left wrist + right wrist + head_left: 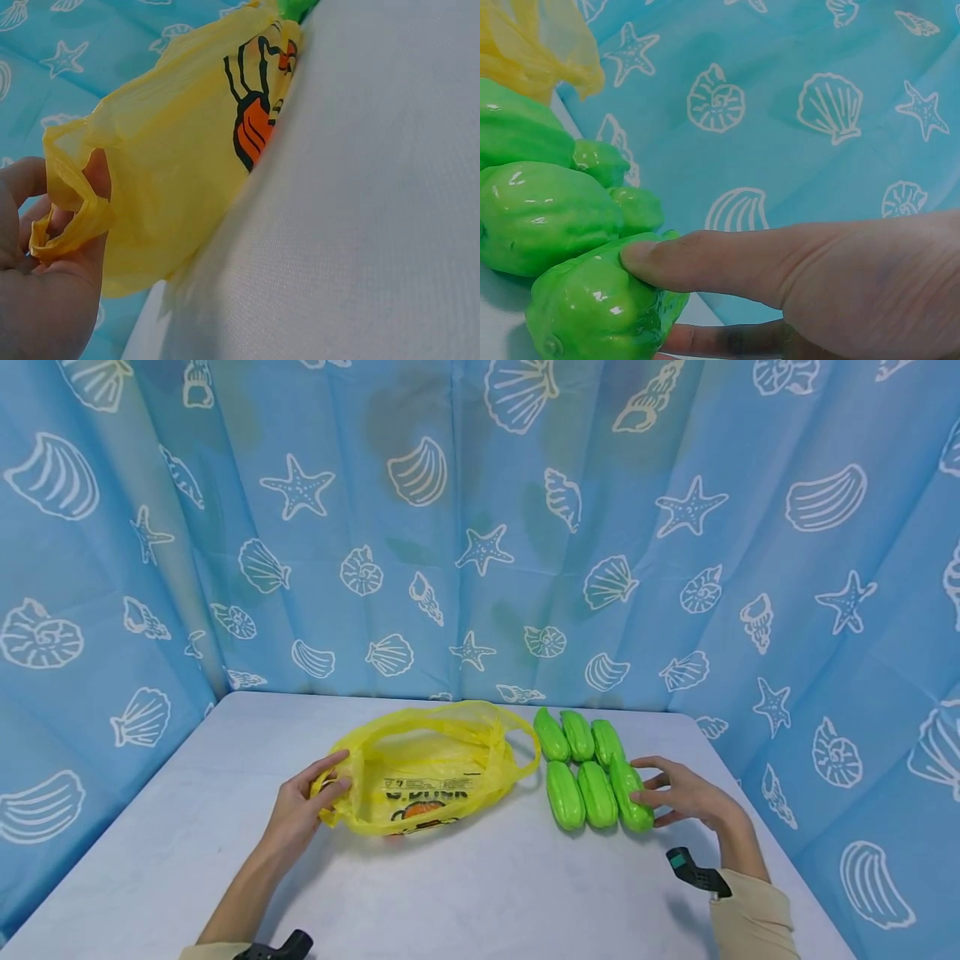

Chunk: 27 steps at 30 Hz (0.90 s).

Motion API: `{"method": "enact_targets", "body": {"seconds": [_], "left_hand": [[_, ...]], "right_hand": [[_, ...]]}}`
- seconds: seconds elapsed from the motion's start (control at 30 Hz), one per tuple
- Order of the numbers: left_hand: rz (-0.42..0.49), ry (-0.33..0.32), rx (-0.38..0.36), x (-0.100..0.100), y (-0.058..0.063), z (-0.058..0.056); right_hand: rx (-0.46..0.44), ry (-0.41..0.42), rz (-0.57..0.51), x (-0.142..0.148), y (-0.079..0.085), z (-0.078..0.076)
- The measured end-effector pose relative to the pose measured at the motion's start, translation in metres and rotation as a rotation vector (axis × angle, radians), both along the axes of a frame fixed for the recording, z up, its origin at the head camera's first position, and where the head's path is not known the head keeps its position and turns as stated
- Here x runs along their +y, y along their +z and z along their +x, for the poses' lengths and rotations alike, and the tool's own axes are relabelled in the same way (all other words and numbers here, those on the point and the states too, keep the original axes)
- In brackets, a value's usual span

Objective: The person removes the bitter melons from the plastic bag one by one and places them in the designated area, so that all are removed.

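Note:
At the left end of a yellow plastic bag, my left hand holds the bag's handle and edge between thumb and fingers. The bag lies on its side with its mouth spread wide; black print and an orange picture show on it. In the left wrist view the handle loop passes over the fingers. My right hand grips the nearest right green gourd, thumb on top and fingers along its right side. This gourd is glossy and ribbed, as the right wrist view shows. Its far end leans against the one behind.
Several similar green gourds lie side by side in two rows, just right of the bag. A white-covered table carries everything. Behind and at both sides hangs a blue curtain with white shell and starfish prints.

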<state>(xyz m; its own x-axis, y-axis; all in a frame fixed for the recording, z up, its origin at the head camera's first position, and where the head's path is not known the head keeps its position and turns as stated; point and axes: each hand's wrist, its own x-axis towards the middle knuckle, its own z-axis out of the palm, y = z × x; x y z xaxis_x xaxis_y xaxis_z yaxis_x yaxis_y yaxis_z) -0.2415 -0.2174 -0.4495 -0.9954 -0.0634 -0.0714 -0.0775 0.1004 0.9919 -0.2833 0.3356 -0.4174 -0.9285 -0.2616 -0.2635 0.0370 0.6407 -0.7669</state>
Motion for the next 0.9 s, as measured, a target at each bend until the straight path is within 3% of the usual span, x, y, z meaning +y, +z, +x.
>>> {"method": "enact_targets", "body": {"seconds": [0.67, 0.9], "left_hand": [[0.015, -0.016, 0.0, -0.0012, -0.0003, -0.0008], [0.013, -0.012, 0.005, -0.0004, -0.0006, -0.0009]], "right_hand": [[0.073, -0.034, 0.051, -0.0091, -0.0062, -0.0058], [0.052, -0.035, 0.063, -0.0091, -0.0069, -0.0063]]}}
